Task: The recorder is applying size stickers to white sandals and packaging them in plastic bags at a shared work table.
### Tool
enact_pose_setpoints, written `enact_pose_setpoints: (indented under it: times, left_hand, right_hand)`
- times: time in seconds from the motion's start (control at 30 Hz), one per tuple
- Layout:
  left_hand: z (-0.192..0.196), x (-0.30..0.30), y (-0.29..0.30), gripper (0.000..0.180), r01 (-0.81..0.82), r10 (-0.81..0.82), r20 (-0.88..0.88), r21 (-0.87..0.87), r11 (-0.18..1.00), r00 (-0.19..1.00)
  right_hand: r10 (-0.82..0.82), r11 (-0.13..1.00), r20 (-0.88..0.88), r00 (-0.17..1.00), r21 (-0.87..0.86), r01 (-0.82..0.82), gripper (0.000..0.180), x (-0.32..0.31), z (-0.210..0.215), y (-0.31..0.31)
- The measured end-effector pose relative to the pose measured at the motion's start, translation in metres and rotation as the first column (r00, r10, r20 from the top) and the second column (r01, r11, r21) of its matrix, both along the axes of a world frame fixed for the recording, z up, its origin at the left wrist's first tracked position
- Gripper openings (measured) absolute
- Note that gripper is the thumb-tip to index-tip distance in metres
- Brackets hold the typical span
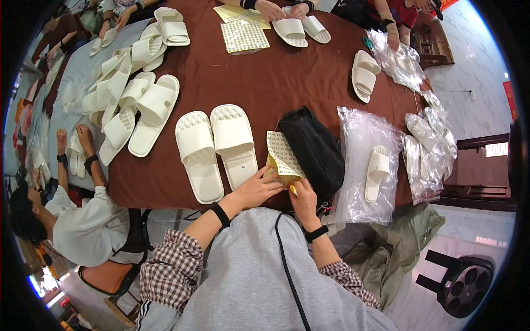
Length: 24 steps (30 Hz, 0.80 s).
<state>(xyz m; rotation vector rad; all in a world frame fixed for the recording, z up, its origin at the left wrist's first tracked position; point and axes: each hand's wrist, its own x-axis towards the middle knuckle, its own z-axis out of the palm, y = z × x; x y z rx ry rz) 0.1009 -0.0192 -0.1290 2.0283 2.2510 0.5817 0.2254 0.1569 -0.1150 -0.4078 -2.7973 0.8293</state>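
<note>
Running up from the lower edge, which cuts off the grey garment (265, 276), two forearms in checked sleeves (172, 259) lead to the near side of the brown-covered table (221, 80). The left hand (258, 186) is lightly closed on the lower left edge of a label sheet (282, 151); its thumb is hard to make out. The right hand (303, 199) has its fingers curled in, pinching a small yellow piece (293, 190) — mostly covered, so whether it belongs to the sheet I cannot tell. The sheet lies just beyond the hands, its lower part curled to show yellow backing, its right side against a black bag (313, 150). Left of it rests a pair of white slippers (225, 142). Right of the black bag are clear plastic bags (352, 187) with a single slipper (377, 174) — inside or on top, I cannot tell. Farther off at left, piled slippers (130, 91) overlap, several partly hidden. At the far side, a co-worker's hands (269, 10) touch another pair (291, 30), their arms cropped by the upper edge.
</note>
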Motion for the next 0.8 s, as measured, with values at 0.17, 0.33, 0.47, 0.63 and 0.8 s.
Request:
enact_pose_setpoints:
  times: [0.17,0.33,0.47,0.63,0.8]
  left_hand:
    - [-0.0046,0.0003,-0.002,0.041,0.006,-0.006,-0.034,-0.002,1.0,0.999]
    - [-0.0066,0.0035,-0.0008,0.04,-0.007,0.007,-0.052,-0.004,1.0,0.999]
    - [-0.0068,0.0045,0.0008,0.04,-0.035,0.035,-0.002,-0.054,0.998,0.999]
    - [-0.0078,0.005,0.0012,0.044,-0.055,0.059,0.075,-0.062,0.997,0.995]
    - [-0.0099,0.0051,0.0015,0.044,-0.074,0.081,0.169,-0.046,0.996,0.982]
  right_hand:
    - [0.002,0.998,0.018,1.0,0.066,-0.003,0.022,-0.0013,0.0,-0.002]
    - [-0.005,0.997,0.026,1.0,0.078,0.003,0.023,-0.0012,0.0021,-0.0045]
    - [-0.002,0.996,0.031,1.0,0.086,0.0,0.022,-0.0025,0.0042,-0.0049]
    - [0.088,0.99,0.015,0.996,0.106,-0.089,0.025,-0.0017,0.0065,-0.0006]
    - [0.144,0.975,0.022,0.989,0.168,-0.146,0.028,-0.0037,0.0069,0.0004]
